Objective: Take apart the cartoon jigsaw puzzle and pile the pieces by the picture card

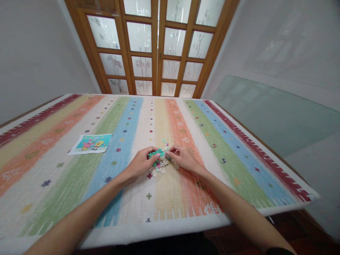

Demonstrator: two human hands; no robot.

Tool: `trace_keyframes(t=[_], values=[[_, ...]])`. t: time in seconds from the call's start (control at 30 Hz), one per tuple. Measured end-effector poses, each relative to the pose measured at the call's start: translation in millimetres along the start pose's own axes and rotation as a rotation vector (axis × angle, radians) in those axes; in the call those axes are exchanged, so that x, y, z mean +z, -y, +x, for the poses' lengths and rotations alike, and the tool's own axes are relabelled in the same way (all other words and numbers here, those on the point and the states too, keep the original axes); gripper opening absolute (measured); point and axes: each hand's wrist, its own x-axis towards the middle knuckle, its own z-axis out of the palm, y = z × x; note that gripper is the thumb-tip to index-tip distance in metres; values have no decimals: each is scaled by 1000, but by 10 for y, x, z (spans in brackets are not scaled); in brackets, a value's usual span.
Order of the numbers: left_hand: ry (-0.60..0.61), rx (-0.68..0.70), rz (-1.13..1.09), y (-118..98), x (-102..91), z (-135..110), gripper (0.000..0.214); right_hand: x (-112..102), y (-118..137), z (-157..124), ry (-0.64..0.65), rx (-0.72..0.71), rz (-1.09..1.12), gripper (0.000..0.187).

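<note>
Striped-cloth table [170, 202], inward from near edge: left hand [143, 161] holding turquoise jigsaw pieces [160, 152], right hand [184, 157] beside them, grip unclear; apparently sorting, next move needing fingertip separation.

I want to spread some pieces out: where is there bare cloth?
Bare tablecloth lies between the picture card and left hand, and between the right hand and the cloth's right edge. Crowded: between the hands, where puzzle pieces are heaped.

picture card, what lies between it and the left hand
In the head view, only the tablecloth shows between the picture card and the left hand: mainly its blue stripe with small printed motifs.
</note>
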Motion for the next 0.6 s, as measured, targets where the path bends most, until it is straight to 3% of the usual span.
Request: trace_keyframes(t=[0.2, 0.37, 0.6], values=[[80, 9, -92, -17, 18, -20, 32, 37, 76, -31, 70, 71, 301, 48], [69, -45, -165, 14, 74, -45, 39, 83, 152, -44, 66, 22, 350, 40], [88, -103, -196, 28, 104, -60, 28, 138, 91, -24, 3, 42, 353, 38]])
